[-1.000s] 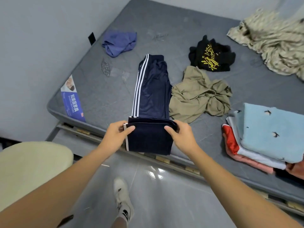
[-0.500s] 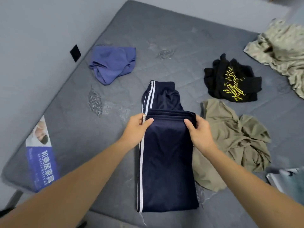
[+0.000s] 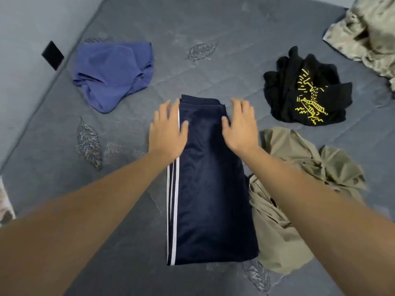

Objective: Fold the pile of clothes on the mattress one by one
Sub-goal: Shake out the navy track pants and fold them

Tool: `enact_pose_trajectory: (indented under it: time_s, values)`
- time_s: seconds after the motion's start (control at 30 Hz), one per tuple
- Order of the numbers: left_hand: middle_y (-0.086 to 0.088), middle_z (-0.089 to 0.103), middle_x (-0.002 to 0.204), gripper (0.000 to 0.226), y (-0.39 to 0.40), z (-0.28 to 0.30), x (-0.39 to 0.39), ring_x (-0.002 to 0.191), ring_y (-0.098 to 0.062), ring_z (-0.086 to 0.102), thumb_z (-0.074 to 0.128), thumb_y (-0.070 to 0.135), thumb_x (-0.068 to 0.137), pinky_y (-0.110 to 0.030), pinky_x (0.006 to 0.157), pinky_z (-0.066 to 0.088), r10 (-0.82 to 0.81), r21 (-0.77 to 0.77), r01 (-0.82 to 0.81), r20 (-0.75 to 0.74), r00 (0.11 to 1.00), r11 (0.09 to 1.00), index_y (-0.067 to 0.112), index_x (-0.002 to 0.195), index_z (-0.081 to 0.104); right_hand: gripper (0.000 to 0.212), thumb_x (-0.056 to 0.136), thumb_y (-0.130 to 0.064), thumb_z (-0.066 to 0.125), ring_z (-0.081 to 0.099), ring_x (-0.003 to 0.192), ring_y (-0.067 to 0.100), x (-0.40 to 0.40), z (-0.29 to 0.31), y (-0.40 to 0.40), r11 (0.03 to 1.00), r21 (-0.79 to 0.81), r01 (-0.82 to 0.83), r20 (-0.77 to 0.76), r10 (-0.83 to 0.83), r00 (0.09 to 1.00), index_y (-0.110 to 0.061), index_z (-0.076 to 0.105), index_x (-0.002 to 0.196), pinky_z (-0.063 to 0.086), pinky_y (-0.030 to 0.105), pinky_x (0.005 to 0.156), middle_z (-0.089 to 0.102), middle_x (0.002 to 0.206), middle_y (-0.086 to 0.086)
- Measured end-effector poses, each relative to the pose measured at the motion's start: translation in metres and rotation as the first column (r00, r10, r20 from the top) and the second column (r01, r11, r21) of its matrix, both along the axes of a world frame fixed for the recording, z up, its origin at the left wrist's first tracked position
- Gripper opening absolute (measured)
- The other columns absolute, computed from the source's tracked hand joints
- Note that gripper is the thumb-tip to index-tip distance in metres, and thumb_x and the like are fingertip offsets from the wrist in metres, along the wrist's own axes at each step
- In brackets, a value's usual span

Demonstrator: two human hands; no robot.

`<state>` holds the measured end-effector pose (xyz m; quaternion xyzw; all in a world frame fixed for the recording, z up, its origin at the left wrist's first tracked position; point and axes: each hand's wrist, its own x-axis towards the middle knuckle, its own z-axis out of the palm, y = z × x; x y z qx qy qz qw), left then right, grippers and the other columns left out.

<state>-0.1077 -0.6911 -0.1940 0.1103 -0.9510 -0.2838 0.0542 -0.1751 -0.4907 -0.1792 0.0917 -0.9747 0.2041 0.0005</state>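
Observation:
Navy track pants (image 3: 210,199) with white side stripes lie folded in half lengthwise on the grey mattress (image 3: 235,39). My left hand (image 3: 167,130) rests flat on their far left edge, fingers spread. My right hand (image 3: 240,124) lies flat on the far right edge, also spread. Neither hand grips the cloth. An olive garment (image 3: 299,189) lies crumpled to the right, partly under the pants' edge and my right forearm. A black shirt with a yellow print (image 3: 305,90) and a blue garment (image 3: 113,73) lie loose further back.
A beige patterned cloth (image 3: 367,30) is heaped at the far right corner. The grey wall (image 3: 25,28) runs along the mattress's left side, with a black tag (image 3: 52,55) at the edge.
Both hands carried the pants' near end away from me, laid it over the far end, let go and now press flat on top. The camera moved closer over the mattress.

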Motion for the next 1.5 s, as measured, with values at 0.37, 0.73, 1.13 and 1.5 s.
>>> enact_pose_trajectory:
  time_s: [0.37, 0.73, 1.13, 1.5]
  values:
    - [-0.01, -0.004, 0.174, 0.068, 0.065, -0.083, 0.203, 0.161, -0.029, -0.004, 0.036, 0.046, 0.107, -0.06, 0.126, 0.016, -0.364, -0.242, 0.436, 0.291, 0.885, 0.867, 0.023, 0.167, 0.013, 0.066, 0.107, -0.027, 0.037, -0.003, 0.161, 0.019, 0.24, -0.084, 0.044, 0.924, 0.146, -0.353, 0.235, 0.314, 0.92, -0.011, 0.013, 0.166, 0.011, 0.045, 0.13, 0.003, 0.175, 0.005]
    - [-0.004, 0.006, 0.174, 0.078, 0.087, -0.054, 0.322, 0.161, -0.028, 0.007, 0.049, 0.051, 0.099, -0.053, 0.124, 0.021, -0.499, -0.135, 0.55, 0.286, 0.818, 0.824, 0.022, 0.166, 0.02, 0.092, 0.087, -0.03, 0.055, 0.0, 0.161, 0.022, 0.348, -0.054, 0.133, 0.798, 0.167, -0.579, 0.387, 0.487, 0.783, -0.014, 0.012, 0.166, 0.015, 0.045, 0.127, -0.001, 0.175, 0.002]
    - [-0.007, 0.009, 0.174, 0.065, 0.068, -0.055, 0.188, 0.161, -0.027, 0.003, 0.029, 0.05, 0.108, -0.05, 0.129, 0.014, -0.349, -0.264, 0.421, 0.278, 0.895, 0.868, 0.022, 0.165, 0.021, 0.068, 0.107, -0.034, 0.039, -0.004, 0.161, 0.019, 0.196, -0.051, 0.059, 0.869, 0.205, -0.45, 0.204, 0.411, 0.888, -0.011, 0.013, 0.166, 0.007, 0.042, 0.131, 0.003, 0.174, 0.007]
    - [-0.012, 0.015, 0.172, 0.069, 0.031, -0.088, 0.028, 0.16, -0.028, 0.01, 0.023, 0.053, 0.107, -0.051, 0.129, 0.01, -0.358, -0.438, 0.395, 0.167, 0.919, 0.808, 0.015, 0.164, 0.024, 0.069, 0.11, -0.044, 0.016, -0.007, 0.161, 0.021, 0.05, -0.087, 0.009, 0.834, 0.404, -0.375, 0.142, 0.348, 0.927, -0.007, 0.001, 0.165, 0.003, 0.043, 0.13, -0.006, 0.174, 0.01]
